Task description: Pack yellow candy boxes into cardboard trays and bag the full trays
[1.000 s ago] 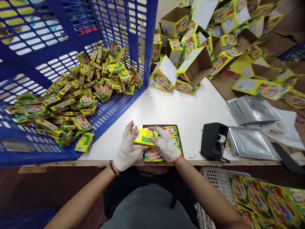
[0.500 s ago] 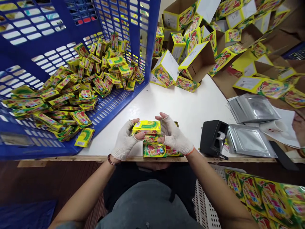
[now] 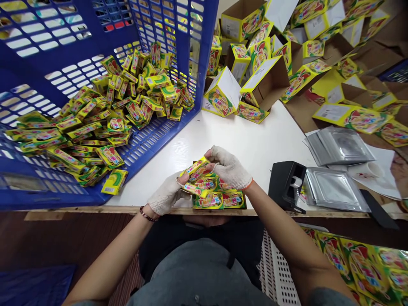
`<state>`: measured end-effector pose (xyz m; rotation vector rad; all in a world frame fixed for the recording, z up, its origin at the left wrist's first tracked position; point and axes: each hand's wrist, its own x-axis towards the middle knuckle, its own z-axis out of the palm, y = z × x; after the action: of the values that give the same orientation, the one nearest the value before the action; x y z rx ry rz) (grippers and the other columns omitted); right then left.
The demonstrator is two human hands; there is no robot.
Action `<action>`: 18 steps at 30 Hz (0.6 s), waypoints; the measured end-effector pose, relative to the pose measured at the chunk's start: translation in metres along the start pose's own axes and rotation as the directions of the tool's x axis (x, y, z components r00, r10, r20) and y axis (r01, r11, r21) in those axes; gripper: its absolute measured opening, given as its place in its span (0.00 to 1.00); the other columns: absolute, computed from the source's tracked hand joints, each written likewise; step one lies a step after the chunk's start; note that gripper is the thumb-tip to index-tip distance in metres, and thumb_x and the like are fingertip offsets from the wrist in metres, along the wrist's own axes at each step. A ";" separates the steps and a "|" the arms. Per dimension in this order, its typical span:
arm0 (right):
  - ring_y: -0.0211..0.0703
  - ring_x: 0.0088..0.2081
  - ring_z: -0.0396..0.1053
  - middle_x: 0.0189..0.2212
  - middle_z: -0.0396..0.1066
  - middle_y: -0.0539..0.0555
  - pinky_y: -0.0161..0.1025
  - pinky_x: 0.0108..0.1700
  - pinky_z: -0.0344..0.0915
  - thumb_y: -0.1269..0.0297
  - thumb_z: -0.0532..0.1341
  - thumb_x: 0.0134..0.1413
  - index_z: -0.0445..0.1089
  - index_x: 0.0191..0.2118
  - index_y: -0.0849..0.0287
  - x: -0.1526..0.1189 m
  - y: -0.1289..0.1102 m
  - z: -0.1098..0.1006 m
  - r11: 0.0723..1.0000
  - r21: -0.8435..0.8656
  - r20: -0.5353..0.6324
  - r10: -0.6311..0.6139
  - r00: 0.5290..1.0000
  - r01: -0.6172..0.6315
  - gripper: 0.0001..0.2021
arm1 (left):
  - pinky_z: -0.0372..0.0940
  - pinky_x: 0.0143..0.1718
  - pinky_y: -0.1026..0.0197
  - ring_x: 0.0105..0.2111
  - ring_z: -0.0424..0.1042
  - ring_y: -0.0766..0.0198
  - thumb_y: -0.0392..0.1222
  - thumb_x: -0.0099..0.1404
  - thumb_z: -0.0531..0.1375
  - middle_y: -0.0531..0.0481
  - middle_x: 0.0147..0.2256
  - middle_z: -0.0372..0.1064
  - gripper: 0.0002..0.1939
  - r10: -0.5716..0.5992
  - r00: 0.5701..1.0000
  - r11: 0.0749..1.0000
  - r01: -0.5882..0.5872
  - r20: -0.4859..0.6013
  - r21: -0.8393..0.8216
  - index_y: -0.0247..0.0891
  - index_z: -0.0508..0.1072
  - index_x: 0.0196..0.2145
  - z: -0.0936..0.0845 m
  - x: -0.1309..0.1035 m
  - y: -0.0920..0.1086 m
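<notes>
My left hand (image 3: 168, 193), in a white fingerless glove, is closed on a small yellow candy box (image 3: 195, 190) tilted near the table's front edge. Closed as well, my right hand (image 3: 232, 169) grips the upper end of another yellow candy box (image 3: 196, 167), its lower end close to my left thumb. Beneath both hands, several flat boxes marked "TWINS" (image 3: 208, 201) lie in rows, label side up, within a dark-edged shallow holder. My hands cover part of these rows.
A blue crate (image 3: 153, 144) at the left holds a heap of small boxes. Opened cartons (image 3: 266, 83) pile up at the back right. A black tape dispenser (image 3: 283, 185) and clear plastic trays (image 3: 336, 187) stand on the white table (image 3: 229, 136). Packed "TWINS" packs (image 3: 360, 259) lie lower right.
The boxes held flat between both hands are now tilted and apart, one in each hand. My right hand has turned and risen slightly, uncovering more of the rows below.
</notes>
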<state>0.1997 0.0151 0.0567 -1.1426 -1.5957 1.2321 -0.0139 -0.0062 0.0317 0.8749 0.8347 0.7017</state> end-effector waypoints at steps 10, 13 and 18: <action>0.44 0.43 0.72 0.39 0.74 0.53 0.44 0.49 0.69 0.69 0.54 0.60 0.72 0.43 0.54 -0.009 0.038 0.022 0.857 -0.392 0.126 -0.309 0.943 0.333 0.11 | 0.74 0.45 0.55 0.43 0.77 0.55 0.50 0.56 0.69 0.44 0.44 0.77 0.24 -0.061 0.998 0.939 0.060 0.008 -0.340 0.37 0.73 0.48 0.014 -0.003 -0.008; 0.42 0.42 0.71 0.39 0.73 0.54 0.42 0.47 0.69 0.72 0.53 0.59 0.73 0.44 0.57 -0.003 0.028 0.000 0.844 -0.409 0.045 -0.360 0.932 0.346 0.13 | 0.75 0.38 0.56 0.35 0.77 0.58 0.49 0.59 0.68 0.45 0.37 0.77 0.24 -0.176 0.984 0.940 0.169 0.002 -0.297 0.36 0.72 0.49 0.008 -0.014 -0.001; 0.40 0.35 0.68 0.33 0.71 0.52 0.38 0.41 0.67 0.77 0.56 0.50 0.76 0.34 0.59 0.017 0.012 -0.026 0.845 -0.458 0.321 -0.133 0.938 0.277 0.12 | 0.70 0.21 0.65 0.22 0.73 0.64 0.56 0.67 0.59 0.45 0.27 0.74 0.22 -0.255 0.944 0.927 0.176 -0.211 -0.332 0.31 0.73 0.31 -0.010 -0.019 0.003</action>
<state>0.2221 0.0393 0.0517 -1.0906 -2.2830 0.8823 -0.0320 -0.0164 0.0364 0.4060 0.9982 0.7316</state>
